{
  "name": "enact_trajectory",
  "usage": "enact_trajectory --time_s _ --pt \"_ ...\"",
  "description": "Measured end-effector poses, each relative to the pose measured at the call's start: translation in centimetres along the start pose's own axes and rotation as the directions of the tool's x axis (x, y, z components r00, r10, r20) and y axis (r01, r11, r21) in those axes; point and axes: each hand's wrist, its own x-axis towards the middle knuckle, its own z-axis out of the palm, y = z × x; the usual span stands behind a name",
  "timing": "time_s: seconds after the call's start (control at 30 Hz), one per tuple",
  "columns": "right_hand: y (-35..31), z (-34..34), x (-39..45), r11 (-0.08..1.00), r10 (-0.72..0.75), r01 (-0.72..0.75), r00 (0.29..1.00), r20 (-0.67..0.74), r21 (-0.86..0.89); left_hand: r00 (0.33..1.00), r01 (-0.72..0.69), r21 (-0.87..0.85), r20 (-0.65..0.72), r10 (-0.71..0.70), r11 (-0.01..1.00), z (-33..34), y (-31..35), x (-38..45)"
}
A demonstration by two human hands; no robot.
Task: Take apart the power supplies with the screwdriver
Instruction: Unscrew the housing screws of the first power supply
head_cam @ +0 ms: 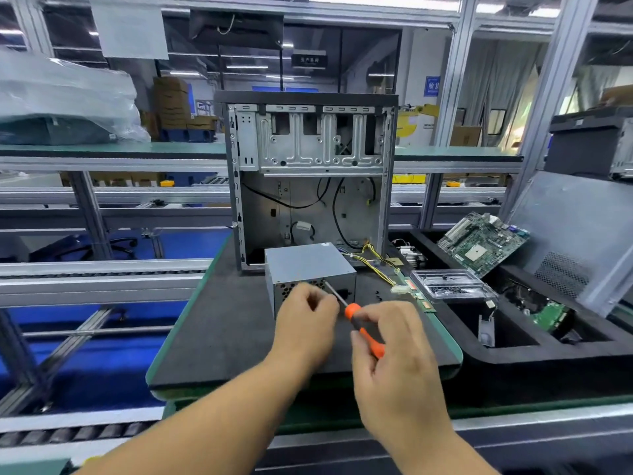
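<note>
My right hand (390, 341) sits nearest me, fingers and thumb curled around the orange-and-black handle of the screwdriver (356, 320), so I can spin it without shifting my wrist. The shaft angles up and left toward the power supply (310, 269), which stands on the dark foam mat (233, 330) with its vented face turned my way, I judge so the screws are easy to reach. My left hand (306, 320) is in front of that face, fingertips drawn together near the shaft as if guiding the tip or pinching a small screw; I cannot tell which, because the hand covers the spot and blurs a little. The tip itself and any screw head are hidden. To the right of the power supply, its yellow and black cable bundle (375, 264) trails over the mat, and beyond that a clear plastic box (448, 284) holds small dark bits, probably screws, kept close for dropping them in. Farther right lies a green motherboard (481, 243) propped in a black foam tray (513, 351). Behind the power supply stands the emptied computer case (308, 173).
</note>
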Motion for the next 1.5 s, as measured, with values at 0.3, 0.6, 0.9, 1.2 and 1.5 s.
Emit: enact_trajectory --time_s 0.3,0.6,0.9,1.2,1.5 --pt "0.6 0.3 -1.6 0.999 -0.011 0.010 1.000 0.023 0.054 0.815 0.577 -0.361 0.199 -0.544 0.732 1.6 2.1 1.2" --pt "-1.2 -1.0 0.2 0.274 0.761 -0.815 0.508 0.403 0.510 0.826 0.518 -0.486 0.072 -0.558 0.704 3.6 2.2 1.6" --pt "1.0 -0.8 -1.6 0.978 0.208 -0.201 0.967 0.145 -0.059 0.780 0.562 -0.646 0.206 -0.591 0.516 3.6 2.8 2.1" --pt "-2.1 0.7 -0.2 0.028 0.775 -0.836 0.364 0.516 0.548 0.736 0.630 -0.617 0.279 -0.617 0.472 2.5 3.0 2.3" --pt "-2.5 1.7 -1.0 0.958 0.281 -0.284 0.957 0.067 0.033 0.753 0.634 -0.614 0.352 -0.556 0.470 1.1 3.0 2.2"
